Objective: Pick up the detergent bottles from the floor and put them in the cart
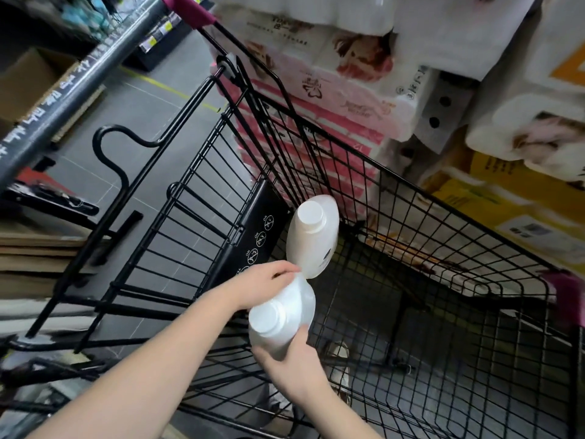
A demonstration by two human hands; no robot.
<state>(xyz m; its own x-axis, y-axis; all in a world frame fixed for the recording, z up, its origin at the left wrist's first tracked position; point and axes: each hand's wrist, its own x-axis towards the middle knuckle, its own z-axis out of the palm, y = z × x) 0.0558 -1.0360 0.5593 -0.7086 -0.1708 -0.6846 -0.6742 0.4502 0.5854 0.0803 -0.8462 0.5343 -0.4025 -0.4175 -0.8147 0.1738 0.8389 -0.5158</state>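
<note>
Two white detergent bottles with white caps hang over the basket of a black wire cart, their caps turned toward me. The farther bottle is tilted, and my left hand holds it by its lower end with curled fingers. The nearer bottle sits just below it, gripped from underneath by my right hand. The two bottles touch or nearly touch where they meet. Through the mesh, the cart's bottom shows nothing lying in it.
Stacked pink and white tissue packs and yellow boxes press against the cart's far side. The cart's black seat flap faces the basket. A cardboard box and shelving stand at left on grey floor. A shoe shows through the mesh.
</note>
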